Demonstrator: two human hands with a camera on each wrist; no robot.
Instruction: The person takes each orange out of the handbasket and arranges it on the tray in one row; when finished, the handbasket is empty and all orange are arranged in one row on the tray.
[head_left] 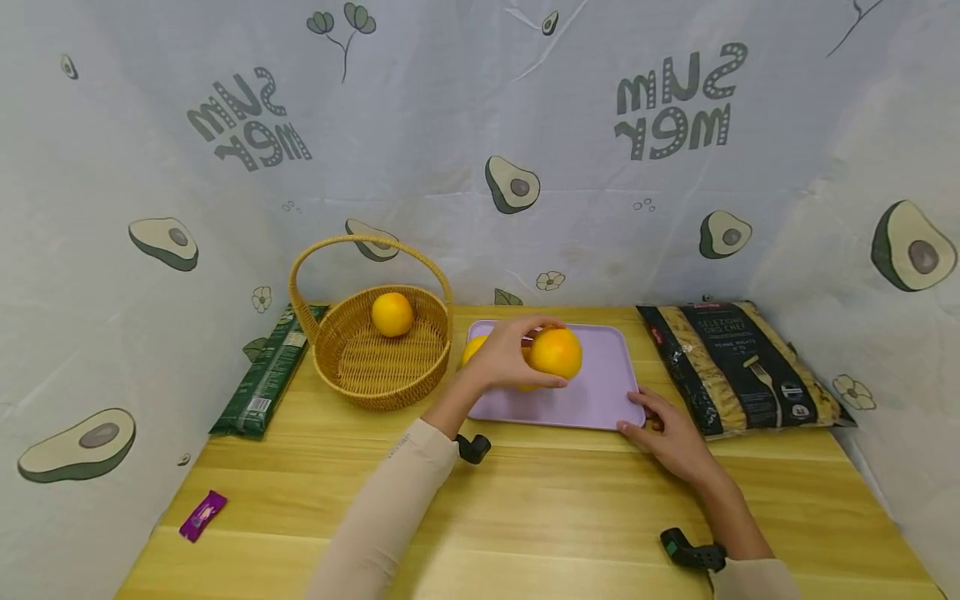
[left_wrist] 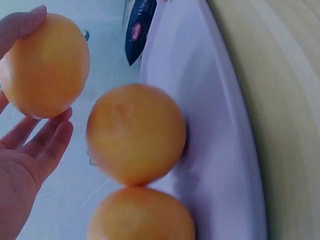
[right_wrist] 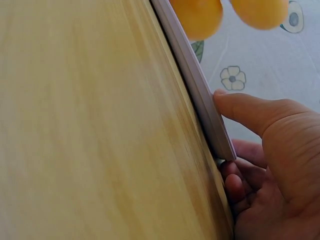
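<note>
My left hand (head_left: 510, 354) grips an orange (head_left: 556, 353) between thumb and fingers, raised over the lilac tray (head_left: 600, 400). In the left wrist view that held orange (left_wrist: 47, 65) is apart from two others, a nearer orange (left_wrist: 135, 132) and a lower orange (left_wrist: 142, 217), which touch each other on the tray. From the head view these two are mostly hidden behind the left hand. At the tray's front right corner, my right hand (head_left: 671, 433) pinches the rim; in the right wrist view the thumb (right_wrist: 240, 107) presses the edge and the other fingers curl at its underside.
Left of the tray stands a wicker basket (head_left: 382, 387) with a tall handle and one orange (head_left: 392, 314) inside. A green packet (head_left: 272, 375) lies beyond it. On the right is a pasta bag (head_left: 742, 367). A small purple wrapper (head_left: 202, 516) lies front left. Printed cloth hangs behind.
</note>
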